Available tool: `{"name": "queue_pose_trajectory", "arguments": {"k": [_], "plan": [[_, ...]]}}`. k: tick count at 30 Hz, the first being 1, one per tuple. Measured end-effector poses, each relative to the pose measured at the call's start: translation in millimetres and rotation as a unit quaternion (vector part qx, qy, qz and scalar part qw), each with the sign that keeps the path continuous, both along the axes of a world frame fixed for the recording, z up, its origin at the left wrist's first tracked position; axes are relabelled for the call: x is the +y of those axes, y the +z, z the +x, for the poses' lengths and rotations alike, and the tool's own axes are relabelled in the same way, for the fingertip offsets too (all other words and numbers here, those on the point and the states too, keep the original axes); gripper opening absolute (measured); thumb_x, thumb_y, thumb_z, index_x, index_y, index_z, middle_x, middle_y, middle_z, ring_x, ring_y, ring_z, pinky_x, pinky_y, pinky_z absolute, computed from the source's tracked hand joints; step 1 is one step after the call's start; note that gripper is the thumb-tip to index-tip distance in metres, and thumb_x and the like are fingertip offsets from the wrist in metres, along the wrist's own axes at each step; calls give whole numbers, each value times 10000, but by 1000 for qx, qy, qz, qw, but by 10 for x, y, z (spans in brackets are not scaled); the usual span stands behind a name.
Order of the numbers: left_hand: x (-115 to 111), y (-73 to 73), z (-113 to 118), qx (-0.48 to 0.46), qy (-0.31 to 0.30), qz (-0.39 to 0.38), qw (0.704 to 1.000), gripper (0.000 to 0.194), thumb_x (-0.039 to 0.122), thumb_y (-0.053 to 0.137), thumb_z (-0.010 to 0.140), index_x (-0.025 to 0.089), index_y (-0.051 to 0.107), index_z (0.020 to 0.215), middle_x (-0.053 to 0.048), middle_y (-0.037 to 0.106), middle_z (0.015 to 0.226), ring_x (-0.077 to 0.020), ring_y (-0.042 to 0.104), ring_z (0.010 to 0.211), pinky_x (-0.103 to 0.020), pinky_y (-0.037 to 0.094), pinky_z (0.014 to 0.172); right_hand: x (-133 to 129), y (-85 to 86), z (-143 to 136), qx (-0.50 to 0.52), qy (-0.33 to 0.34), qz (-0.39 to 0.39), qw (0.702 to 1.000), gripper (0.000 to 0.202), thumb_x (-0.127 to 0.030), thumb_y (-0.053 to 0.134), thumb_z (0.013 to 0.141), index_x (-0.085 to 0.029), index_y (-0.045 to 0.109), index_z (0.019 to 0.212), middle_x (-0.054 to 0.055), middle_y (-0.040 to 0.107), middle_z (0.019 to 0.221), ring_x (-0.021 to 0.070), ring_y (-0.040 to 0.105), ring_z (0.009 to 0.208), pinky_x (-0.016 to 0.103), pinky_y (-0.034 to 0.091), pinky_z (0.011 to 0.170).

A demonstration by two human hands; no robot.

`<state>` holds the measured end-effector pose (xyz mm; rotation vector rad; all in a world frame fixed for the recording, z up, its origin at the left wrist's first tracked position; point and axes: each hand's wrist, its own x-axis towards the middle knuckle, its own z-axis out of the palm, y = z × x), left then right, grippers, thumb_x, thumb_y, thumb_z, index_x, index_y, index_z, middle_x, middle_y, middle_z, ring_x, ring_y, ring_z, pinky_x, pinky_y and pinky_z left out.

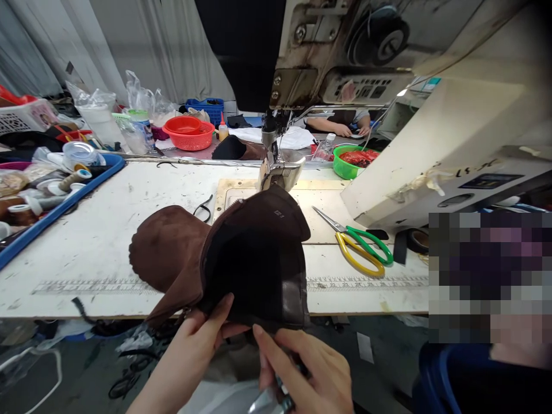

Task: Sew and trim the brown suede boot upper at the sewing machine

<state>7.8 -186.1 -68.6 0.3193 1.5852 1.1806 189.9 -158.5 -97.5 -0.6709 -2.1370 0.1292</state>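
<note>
A brown boot upper (254, 253) with a dark lining lies turned open at the front of the sewing table, a zipper-like toothed strip along its left edge. Its far end reaches up to the presser foot (280, 169) of the sewing machine. My left hand (202, 333) pinches the near edge of the upper, thumb on the lining. Close beside it, my right hand (306, 362) is closed round a small metal tool (282, 391), mostly hidden by the fingers, while its index fingertip touches or nearly touches the upper's lower edge.
Scissors (357, 244) with green and yellow handles lie right of the upper. A blue tray (99, 178) of thread spools stands left. Red baskets (190, 135) and a green basin (345, 167) sit behind. A co-worker's hands (345, 127) show at the back; another person sits right.
</note>
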Motion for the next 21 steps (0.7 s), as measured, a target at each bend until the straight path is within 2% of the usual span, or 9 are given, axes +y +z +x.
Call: {"name": "queue_pose_trajectory", "arguments": {"k": [2,6,9,11,14,16,17,19,21], "plan": [[22,-22,-9,-24,7,-9,1000,636,657,816,598,196,724,1028,-83,684,1216,-268,731,966,-337,590,850,-13,4,32,10,-52,8,999,385,-199,456,982,-121,629,1317,85,675,826,141,631,609,267,501,554],[75,-6,-2,-70,27,-24,997,508,506,857,614,183,734,987,-86,691,1255,-288,710,1054,-337,607,870,23,71,-17,-44,-89,44,994,557,-34,510,778,-145,651,1305,106,709,974,179,671,756,278,538,633],[66,48,-31,-73,-29,24,997,365,358,803,661,181,736,973,-83,706,1235,-315,649,1178,-368,576,958,80,112,-87,-90,-98,41,990,570,-73,470,786,-149,653,1320,123,711,1111,211,686,845,293,539,667],[18,72,-88,-63,-86,82,991,403,277,721,671,195,728,1065,-71,695,1263,-326,612,1234,-397,547,1009,119,121,-124,-87,-123,34,988,556,-66,450,808,-154,662,1314,117,712,1146,215,683,868,297,527,683],[-88,63,-216,14,-118,103,988,480,321,664,739,222,693,1208,-64,692,1271,-312,627,1214,-377,550,986,187,129,-150,-66,-137,34,988,542,-2,438,806,-132,689,1270,99,736,1130,195,676,837,289,502,693],[-143,42,-303,165,-89,104,977,357,409,656,830,235,725,1134,-63,734,1154,-273,672,1118,-307,557,912,250,137,-147,-64,-138,36,988,549,30,449,773,-104,698,1243,90,747,1149,190,670,826,291,499,702],[-155,37,-337,256,-67,136,955,286,413,648,865,243,736,1078,-57,746,1068,-246,692,1040,-279,555,858,288,142,-140,-66,-141,34,987,558,30,456,750,-90,698,1238,88,756,1137,194,664,807,297,499,689],[-132,43,-376,402,-46,258,877,165,296,627,906,262,724,1036,-39,715,993,-187,691,884,-252,539,751,373,168,-121,-58,-152,18,987,566,8,459,725,-82,707,1226,81,783,1020,203,646,734,307,487,624],[-52,67,-374,489,-64,368,788,258,138,570,919,278,681,1105,-33,659,1057,-142,663,831,-246,526,724,457,234,-98,-20,-137,-55,989,500,-34,472,758,-128,750,1163,55,772,832,188,617,638,289,457,555]]}}
